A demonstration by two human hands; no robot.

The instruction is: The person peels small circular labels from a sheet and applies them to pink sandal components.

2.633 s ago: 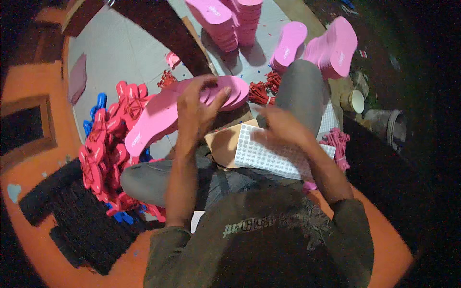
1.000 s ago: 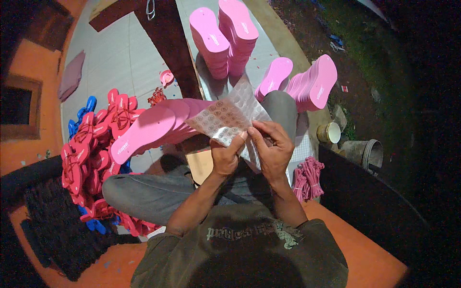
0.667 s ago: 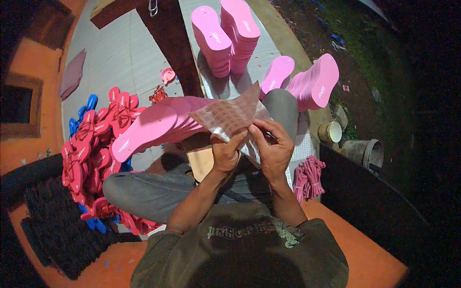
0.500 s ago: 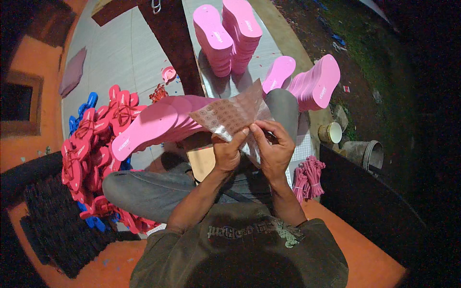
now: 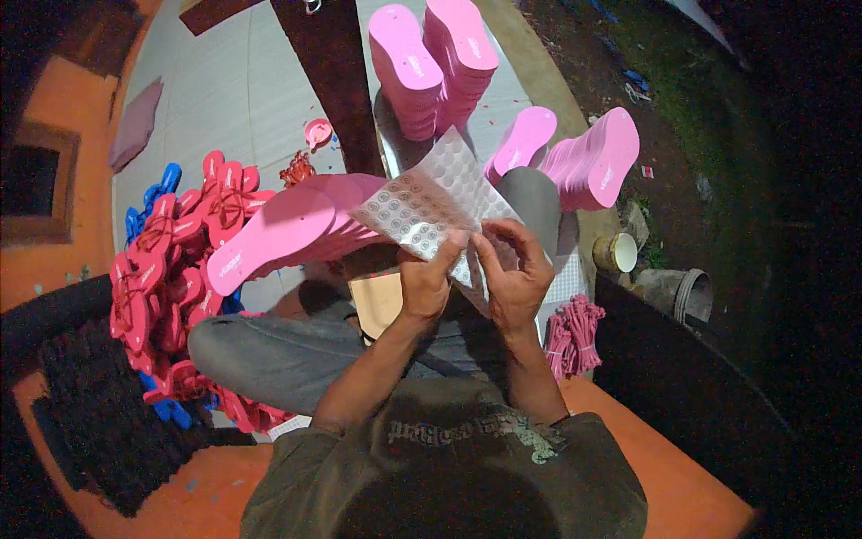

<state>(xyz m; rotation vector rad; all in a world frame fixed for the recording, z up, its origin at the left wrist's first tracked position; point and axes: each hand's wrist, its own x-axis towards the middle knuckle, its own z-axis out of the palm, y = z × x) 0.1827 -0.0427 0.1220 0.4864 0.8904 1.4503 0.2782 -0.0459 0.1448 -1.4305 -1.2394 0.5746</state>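
Observation:
Both hands grip a translucent sheet of small round stickers (image 5: pixel 404 211) above my lap. My left hand (image 5: pixel 426 283) pinches its lower edge between thumb and fingers. Close beside it, my right hand (image 5: pixel 514 269) pinches the same edge, thumb and forefinger pressed together. Round printed marks show in rows on the left half of the sheet; the right half looks pale and glossy. Just left of the sheet, a fanned row of pink flip-flop soles (image 5: pixel 287 220) leans over my leg. A tan board (image 5: pixel 379 304) lies below the left hand, partly covered.
Tall stacks of pink soles (image 5: pixel 404 49) stand ahead beside a dark wooden post (image 5: pixel 328 81). More pink soles (image 5: pixel 597 157) lean at right. A heap of red and blue flip-flops (image 5: pixel 166 278) lies left. Bundled pink straps (image 5: pixel 575 334) and a white bucket (image 5: pixel 616 252) sit right.
The sticker sheet has tilted and swung so its right half catches more light. Both hands keep their pinch and have barely shifted.

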